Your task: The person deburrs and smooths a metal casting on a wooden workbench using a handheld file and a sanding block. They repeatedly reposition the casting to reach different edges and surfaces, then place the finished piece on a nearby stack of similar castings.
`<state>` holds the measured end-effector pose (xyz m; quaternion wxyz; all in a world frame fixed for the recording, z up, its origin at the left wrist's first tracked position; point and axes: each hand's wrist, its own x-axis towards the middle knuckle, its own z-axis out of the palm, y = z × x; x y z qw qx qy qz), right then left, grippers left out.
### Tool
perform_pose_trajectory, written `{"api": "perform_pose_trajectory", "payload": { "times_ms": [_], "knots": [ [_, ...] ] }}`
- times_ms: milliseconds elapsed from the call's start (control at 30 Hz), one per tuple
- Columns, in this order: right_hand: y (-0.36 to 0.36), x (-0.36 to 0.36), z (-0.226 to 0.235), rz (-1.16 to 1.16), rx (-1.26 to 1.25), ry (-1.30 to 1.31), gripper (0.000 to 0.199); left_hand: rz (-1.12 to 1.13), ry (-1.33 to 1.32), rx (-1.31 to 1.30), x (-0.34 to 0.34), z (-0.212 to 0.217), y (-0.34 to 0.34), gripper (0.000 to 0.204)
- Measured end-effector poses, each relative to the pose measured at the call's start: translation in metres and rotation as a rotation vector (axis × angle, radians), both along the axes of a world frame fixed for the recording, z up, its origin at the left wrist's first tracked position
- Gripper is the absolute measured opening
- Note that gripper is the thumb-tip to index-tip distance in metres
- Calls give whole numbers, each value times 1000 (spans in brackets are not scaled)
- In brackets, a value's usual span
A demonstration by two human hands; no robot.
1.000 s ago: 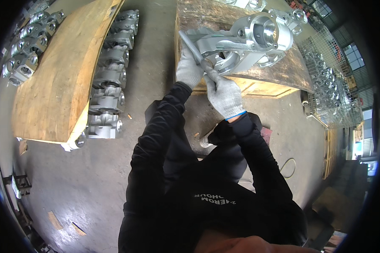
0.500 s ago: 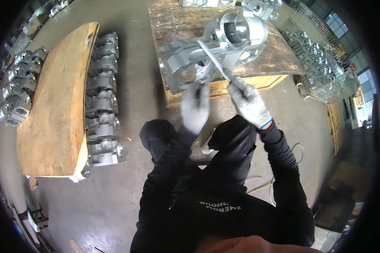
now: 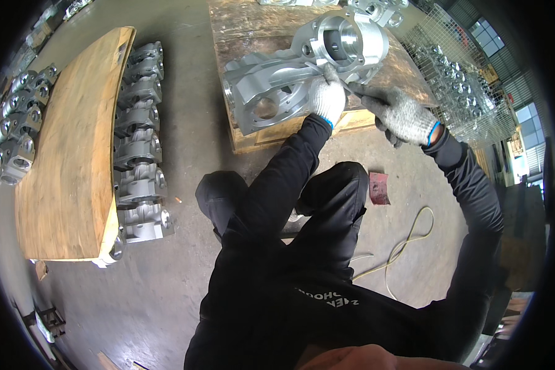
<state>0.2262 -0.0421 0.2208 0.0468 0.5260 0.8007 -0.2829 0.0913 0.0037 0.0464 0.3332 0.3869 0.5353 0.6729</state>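
Note:
A large grey metal casting [image 3: 271, 86] with a wide round bore lies on a wooden-topped crate [image 3: 413, 80] in front of me. My left hand [image 3: 328, 102], in a pale knit glove, is against the casting's near side just below the bore, its fingers bent together; what lies under the fingertips is hidden. To its right, my right hand [image 3: 407, 114], gloved in grey, is closed with its fingers toward the left hand. Between the two hands runs a slim metal tool that looks like a file [image 3: 348, 90], mostly hidden by the gloves.
At left stands a wooden-topped stand [image 3: 68, 160] with castings [image 3: 139, 151] lined up along both sides. A wire cage [image 3: 468, 92] of metal parts is at far right. On the floor lie a dark red piece [image 3: 378, 188] and a looped yellowish hose [image 3: 407, 240].
My left hand has moved right and up onto the casting beside the bore. My right hand has shifted right, and the tool's long pale shaft no longer shows clearly. A red piece has come into sight.

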Motion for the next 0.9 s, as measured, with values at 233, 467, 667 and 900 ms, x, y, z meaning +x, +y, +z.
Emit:
{"api": "perform_pose_trajectory", "payload": {
  "times_ms": [233, 467, 667, 900],
  "knots": [
    [3, -1, 9, -55, -140, 67, 62, 108, 97, -97, 2, -2, 7, 61],
    [5, 1, 9, 2, -96, 54, 59, 88, -89, -16, 5, -2, 12, 67],
    [-5, -1, 9, -29, -58, 111, 57, 43, 19, -34, 3, 8, 4, 71],
    [-11, -3, 6, -91, -70, 37, 53, 121, 163, 111, 2, 6, -11, 69]
  ]
}}
